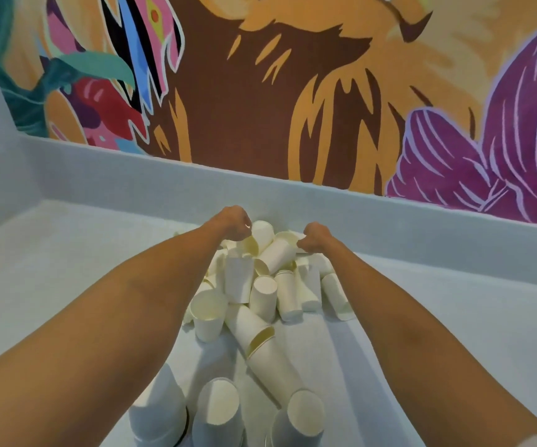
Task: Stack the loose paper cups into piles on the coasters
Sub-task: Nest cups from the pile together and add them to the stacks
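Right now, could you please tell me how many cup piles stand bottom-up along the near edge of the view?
3, side by side: the left pile, the middle pile and the right pile. Their bases are cut off, so more may be hidden.

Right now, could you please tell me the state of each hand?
Left hand: curled at the cup pile; grip cannot be told.
Right hand: curled at the pile too; grip cannot be told.

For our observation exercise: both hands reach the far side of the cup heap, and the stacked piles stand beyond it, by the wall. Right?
No: the head view shows the stacked piles nearer the camera than the cup heap; the rest holds.
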Tool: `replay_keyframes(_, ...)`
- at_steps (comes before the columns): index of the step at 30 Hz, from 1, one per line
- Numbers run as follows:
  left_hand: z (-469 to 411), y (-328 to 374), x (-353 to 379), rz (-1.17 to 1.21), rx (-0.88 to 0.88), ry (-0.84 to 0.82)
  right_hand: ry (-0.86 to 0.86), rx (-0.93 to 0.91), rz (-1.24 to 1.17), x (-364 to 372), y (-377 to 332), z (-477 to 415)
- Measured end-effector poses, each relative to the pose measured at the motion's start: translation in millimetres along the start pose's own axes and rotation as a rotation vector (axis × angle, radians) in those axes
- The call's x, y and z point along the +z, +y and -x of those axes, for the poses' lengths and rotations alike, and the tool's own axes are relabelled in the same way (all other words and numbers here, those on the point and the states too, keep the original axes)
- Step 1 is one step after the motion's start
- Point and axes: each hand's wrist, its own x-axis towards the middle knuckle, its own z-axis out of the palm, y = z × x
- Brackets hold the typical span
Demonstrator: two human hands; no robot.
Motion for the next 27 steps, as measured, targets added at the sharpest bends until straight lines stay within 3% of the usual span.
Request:
replay_keyframes(12, -53, 19, 23, 0.105, -0.009, -0.004, -0.014, -0.017, -0.097, 15, 4, -74)
replay_keyframes(17, -66, 17, 36, 0.131, -0.014, -0.026, -0.096, -0.034, 0.073, 36, 28, -91)
replay_keyframes(27, -77, 12, 44, 0.221, -0.016, -0.029, -0.186, -0.032, 0.091, 51, 40, -91)
